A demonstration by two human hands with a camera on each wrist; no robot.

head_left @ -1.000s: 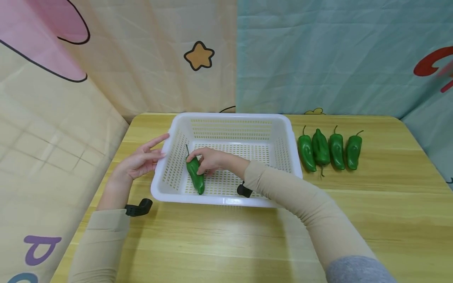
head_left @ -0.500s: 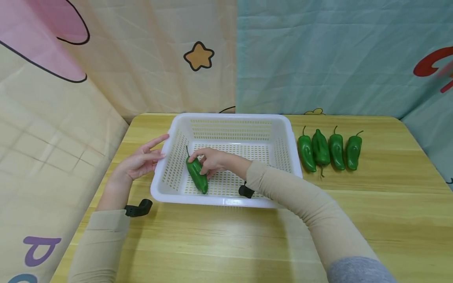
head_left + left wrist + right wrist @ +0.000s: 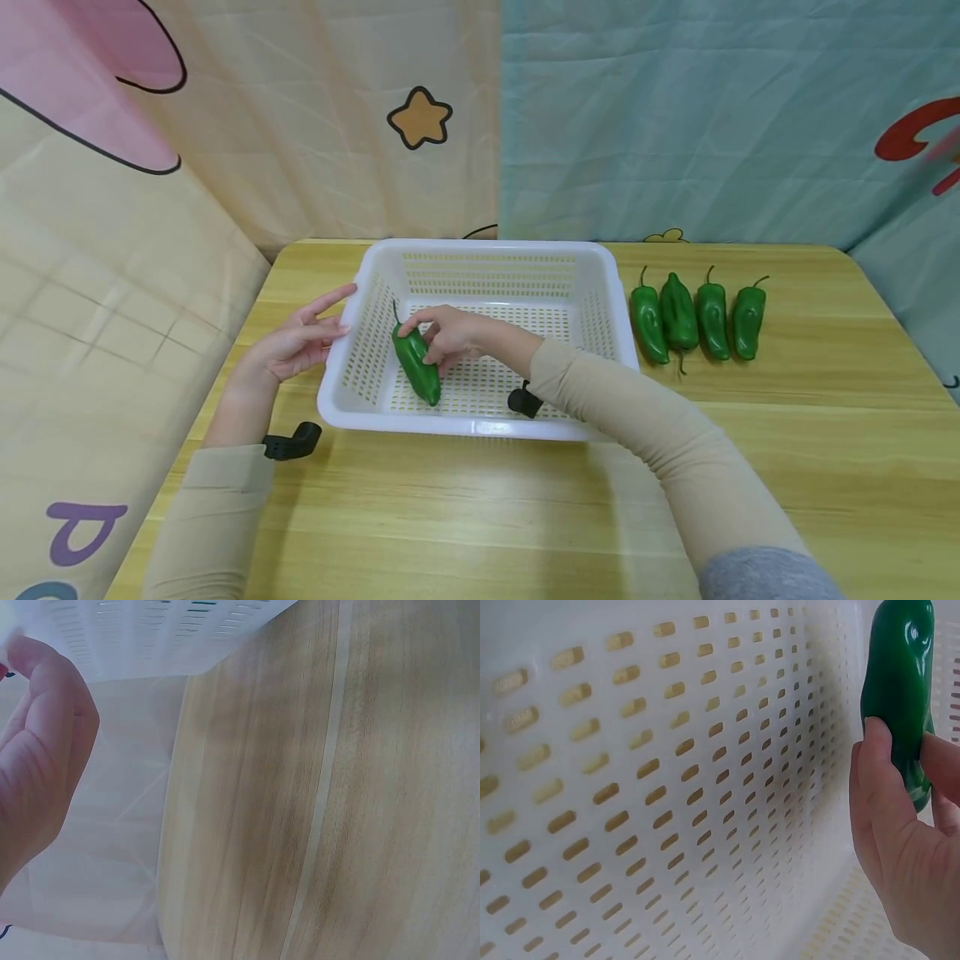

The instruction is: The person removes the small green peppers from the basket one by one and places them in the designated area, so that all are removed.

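Observation:
In the head view my right hand (image 3: 453,333) pinches a green pepper (image 3: 415,367) between thumb and fingers, inside the white plastic basket (image 3: 480,427) towards its left end. The pepper tilts, its thin stem pointing to the back and its tip to the front right. The right wrist view shows the held pepper (image 3: 900,675) large, fingers on either side of it and the perforated basket wall (image 3: 705,772) beside it. My left hand (image 3: 292,343) touches the outside of the basket's left rim, fingers extended. The left wrist view catches part of that hand (image 3: 45,742) at the basket edge.
Several green peppers (image 3: 681,312) lie in a row on the wooden table (image 3: 810,400), right of the basket. One has its stem towards the front, the others towards the back. Printed curtains (image 3: 675,125) hang behind and at the sides.
My right hand has shifted slightly right with the pepper. The pepper's lower end has swung a little right and risen slightly in view. The left hand stays on the rim.

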